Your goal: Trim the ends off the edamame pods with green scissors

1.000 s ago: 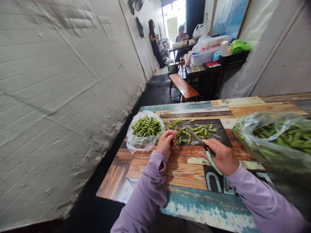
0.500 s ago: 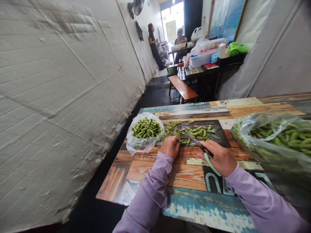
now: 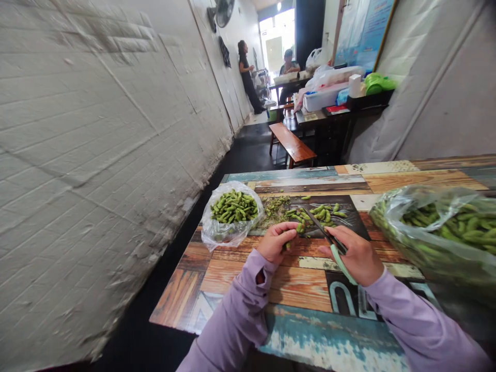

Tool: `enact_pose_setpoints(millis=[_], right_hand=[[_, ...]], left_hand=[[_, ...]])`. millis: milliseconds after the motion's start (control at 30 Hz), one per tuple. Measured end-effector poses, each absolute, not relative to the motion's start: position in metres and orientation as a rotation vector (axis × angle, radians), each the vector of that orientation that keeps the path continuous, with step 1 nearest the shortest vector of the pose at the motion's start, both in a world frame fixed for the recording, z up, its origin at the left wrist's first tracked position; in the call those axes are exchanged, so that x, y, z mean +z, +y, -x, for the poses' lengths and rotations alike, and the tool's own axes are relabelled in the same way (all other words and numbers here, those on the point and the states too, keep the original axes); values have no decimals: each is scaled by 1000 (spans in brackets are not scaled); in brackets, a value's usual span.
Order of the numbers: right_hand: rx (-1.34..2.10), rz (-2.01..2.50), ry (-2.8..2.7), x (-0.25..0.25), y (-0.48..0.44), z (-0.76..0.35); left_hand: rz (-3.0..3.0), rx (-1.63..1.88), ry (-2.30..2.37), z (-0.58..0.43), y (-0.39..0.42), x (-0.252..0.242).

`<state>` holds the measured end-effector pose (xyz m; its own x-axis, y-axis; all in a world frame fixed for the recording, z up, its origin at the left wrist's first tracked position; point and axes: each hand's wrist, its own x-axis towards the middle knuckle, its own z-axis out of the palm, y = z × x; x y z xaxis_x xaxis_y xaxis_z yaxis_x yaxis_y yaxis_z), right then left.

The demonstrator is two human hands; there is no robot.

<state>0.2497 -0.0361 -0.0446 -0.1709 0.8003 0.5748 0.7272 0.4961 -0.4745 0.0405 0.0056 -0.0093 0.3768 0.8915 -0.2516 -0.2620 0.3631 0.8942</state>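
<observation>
My left hand [image 3: 278, 242] pinches a green pod [image 3: 299, 228] between thumb and fingers, with another bit of green showing under the palm. Scissors [image 3: 336, 253] with pale green handles are in my right hand [image 3: 355, 254], their blades pointing up and left, close beside the pinched pod. Behind both hands lie loose pods [image 3: 323, 211] and small green trimmings [image 3: 276, 206] on a dark part of the table. To the left is a clear plastic bag [image 3: 220, 233], opened out, with a heap of pods [image 3: 234, 206] in it.
A large clear bag of pods [image 3: 437, 227] stands at the table's right. Beyond the patterned table [image 3: 302, 284] are a wooden bench [image 3: 292, 142] and a loaded side table. Two people are farther back, one standing by the left wall, one seated.
My left hand has turned, so its thumb and a pinched pod now show. The right hand and scissors have shifted slightly right and down.
</observation>
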Motion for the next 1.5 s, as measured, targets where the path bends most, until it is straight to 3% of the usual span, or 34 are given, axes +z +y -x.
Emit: enact_pose_setpoints(millis=[733,1500], right_hand=[[203,1232,-1988,-37,-41,-246],[379,1234,-2059,-32,-44,-244]], left_hand=[[-1009,921,868,-44,3,-14],[-1541,971,938,-46,1,-10]])
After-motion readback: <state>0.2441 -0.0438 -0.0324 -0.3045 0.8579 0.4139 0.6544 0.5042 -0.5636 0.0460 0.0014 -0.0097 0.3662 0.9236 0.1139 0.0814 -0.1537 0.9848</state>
